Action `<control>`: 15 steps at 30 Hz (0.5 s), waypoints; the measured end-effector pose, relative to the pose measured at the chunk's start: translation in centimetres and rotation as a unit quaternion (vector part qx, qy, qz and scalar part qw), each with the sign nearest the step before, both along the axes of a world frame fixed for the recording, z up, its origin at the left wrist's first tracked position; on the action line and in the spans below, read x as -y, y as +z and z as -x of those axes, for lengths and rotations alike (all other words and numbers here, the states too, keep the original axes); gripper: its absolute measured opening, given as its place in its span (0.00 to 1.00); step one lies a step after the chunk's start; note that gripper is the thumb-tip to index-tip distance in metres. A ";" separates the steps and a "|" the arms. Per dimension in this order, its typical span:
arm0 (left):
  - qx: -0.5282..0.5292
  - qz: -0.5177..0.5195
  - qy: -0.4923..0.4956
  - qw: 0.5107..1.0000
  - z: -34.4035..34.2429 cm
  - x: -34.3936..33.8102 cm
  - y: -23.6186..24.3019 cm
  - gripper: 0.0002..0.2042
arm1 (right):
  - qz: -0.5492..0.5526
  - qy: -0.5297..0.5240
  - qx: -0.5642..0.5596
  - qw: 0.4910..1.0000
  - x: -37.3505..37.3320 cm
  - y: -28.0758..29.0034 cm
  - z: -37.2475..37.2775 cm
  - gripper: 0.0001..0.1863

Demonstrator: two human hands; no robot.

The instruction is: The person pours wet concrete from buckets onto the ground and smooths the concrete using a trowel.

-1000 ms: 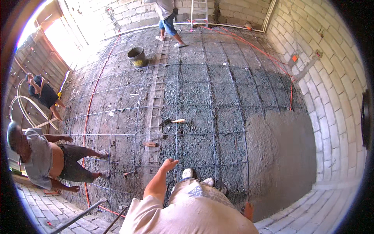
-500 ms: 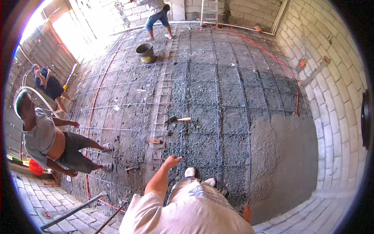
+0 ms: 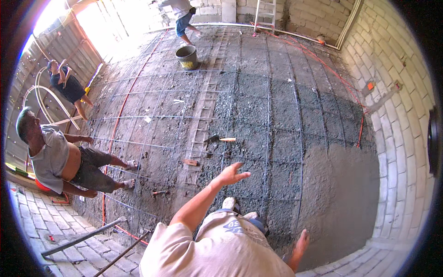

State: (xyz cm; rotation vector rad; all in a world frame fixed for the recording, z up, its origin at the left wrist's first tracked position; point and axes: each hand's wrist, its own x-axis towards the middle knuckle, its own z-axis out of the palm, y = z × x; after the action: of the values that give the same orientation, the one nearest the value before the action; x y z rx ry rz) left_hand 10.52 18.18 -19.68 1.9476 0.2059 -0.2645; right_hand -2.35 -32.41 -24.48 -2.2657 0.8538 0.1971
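Note:
Stretched forward over the rebar grid (image 3: 266, 138), my left hand (image 3: 234, 175) is empty, its fingers spread. Beyond it on the gravel (image 3: 247, 115) lies a hammer (image 3: 226, 139) with a pale wooden handle and dark head. A reddish-brown block (image 3: 190, 162) rests on the ladder-like strip of tied rebar, left of the hammer. My right hand (image 3: 302, 241) is low by my right side, above the edge of the smooth grey concrete (image 3: 346, 194). Its fingers point up and look extended, and nothing shows in it. My shoes stand on the gravel among the bars.
On the left stands a person in grey (image 3: 50, 152), with another person (image 3: 67, 85) behind. A third person (image 3: 182, 18) is near the dark bucket (image 3: 187, 57). A ladder (image 3: 265, 16) leans at the back. Block walls (image 3: 397, 120), orange conduit (image 3: 131, 87) and metal bars (image 3: 83, 237) border the grid.
My left hand has reached farther forward and right, and its fingers have spread. My right hand has come up and out from my side. The far person has shifted stance; the view has turned slightly.

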 end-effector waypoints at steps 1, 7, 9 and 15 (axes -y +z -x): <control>0.028 -0.005 -0.035 0.999 -0.7 1.4 1.9 0.44 | 0.031 0.077 0.049 0.995 0.0 1.5 -1.1 0.33; 0.117 -0.059 -0.211 0.969 -2.1 7.2 7.7 0.45 | -0.122 0.233 0.162 0.951 -7.8 15.2 -9.5 0.27; 0.132 -0.036 -0.212 0.968 -2.1 7.8 11.4 0.46 | -0.172 0.270 0.152 0.935 -8.1 21.5 -11.0 0.28; 0.201 -0.055 -0.145 0.967 -1.7 8.4 15.9 0.45 | -0.203 0.360 0.265 0.871 -0.4 28.6 -16.1 0.31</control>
State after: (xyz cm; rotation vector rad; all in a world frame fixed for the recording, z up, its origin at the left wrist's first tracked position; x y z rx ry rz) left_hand 12.23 9.76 -3.75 2.0931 -0.3402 -0.0433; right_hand 13.75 -31.97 4.08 -1.9699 -0.3215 0.0632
